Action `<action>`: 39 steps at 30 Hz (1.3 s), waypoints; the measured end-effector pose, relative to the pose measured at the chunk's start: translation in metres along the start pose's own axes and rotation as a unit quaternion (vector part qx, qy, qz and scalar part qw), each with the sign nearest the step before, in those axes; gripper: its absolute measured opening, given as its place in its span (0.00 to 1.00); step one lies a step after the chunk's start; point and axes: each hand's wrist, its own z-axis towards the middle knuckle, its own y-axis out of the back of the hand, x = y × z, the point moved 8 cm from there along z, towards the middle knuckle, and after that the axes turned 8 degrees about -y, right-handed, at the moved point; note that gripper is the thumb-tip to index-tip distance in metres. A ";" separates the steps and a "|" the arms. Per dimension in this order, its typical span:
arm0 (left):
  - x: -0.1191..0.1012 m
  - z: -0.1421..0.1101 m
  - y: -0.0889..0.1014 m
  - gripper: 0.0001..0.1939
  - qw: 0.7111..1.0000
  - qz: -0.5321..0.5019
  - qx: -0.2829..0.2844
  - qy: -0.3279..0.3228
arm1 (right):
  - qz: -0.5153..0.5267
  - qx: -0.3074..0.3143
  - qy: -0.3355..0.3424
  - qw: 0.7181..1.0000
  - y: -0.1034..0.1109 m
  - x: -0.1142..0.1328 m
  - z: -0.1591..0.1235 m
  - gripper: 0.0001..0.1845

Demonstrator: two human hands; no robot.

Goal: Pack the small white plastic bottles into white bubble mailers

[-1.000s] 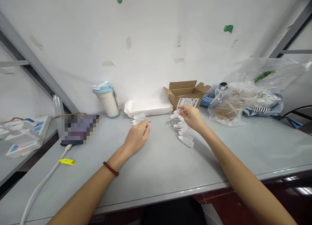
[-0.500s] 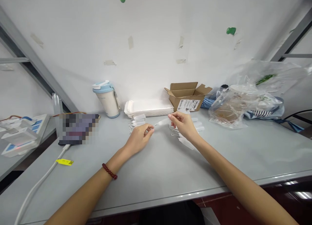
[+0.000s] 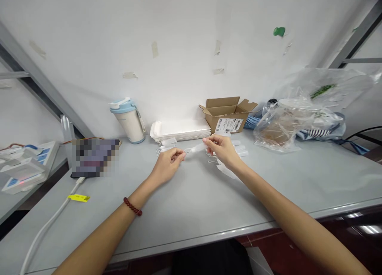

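Note:
Between my two hands is stretched a small white tag (image 3: 197, 148) with a thin string. My right hand (image 3: 223, 151) pinches the tag's right end between thumb and fingers. The fingers of my left hand (image 3: 167, 163) are closed on the string at the tag's left side. Behind my left hand lies a row of similar white tags (image 3: 169, 143). More white strung tags (image 3: 226, 171) lie beneath and beside my right hand, which partly hides them.
A stack of white envelopes (image 3: 182, 130) and an open cardboard box (image 3: 228, 116) stand against the wall. To the left are a lidded cup (image 3: 129, 122), a blurred-out device (image 3: 94, 157) and a white cable (image 3: 49, 223). Plastic bags (image 3: 280, 128) lie to the right.
The view has shifted slightly. Both hands keep hold of the tag and its string, and a little more string shows at my left fingertips.

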 end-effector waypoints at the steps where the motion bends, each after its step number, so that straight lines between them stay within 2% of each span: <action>1: 0.001 0.000 -0.001 0.13 1.000 -0.020 0.003 0.008 | 0.003 -0.001 -0.001 1.000 0.000 0.000 0.000 0.20; 5: 0.004 0.000 -0.004 0.12 0.998 -0.052 0.021 0.031 | 0.014 -0.012 -0.011 1.000 0.004 -0.002 -0.001 0.20; 11: 0.001 0.000 0.003 0.14 0.995 -0.085 -0.019 0.046 | 0.029 -0.007 -0.011 1.000 0.005 0.002 -0.002 0.21; 17: 0.003 0.000 -0.002 0.15 0.982 -0.169 -0.002 0.089 | 0.040 0.008 -0.006 0.999 0.001 0.004 -0.004 0.22; 22: 0.005 -0.001 -0.004 0.16 0.969 -0.224 0.007 0.101 | 0.043 0.005 -0.010 0.999 0.002 0.004 -0.004 0.22; 39: 0.004 -0.001 -0.004 0.16 0.964 -0.242 -0.003 0.108 | 0.066 0.015 -0.010 0.998 -0.002 -0.001 -0.004 0.22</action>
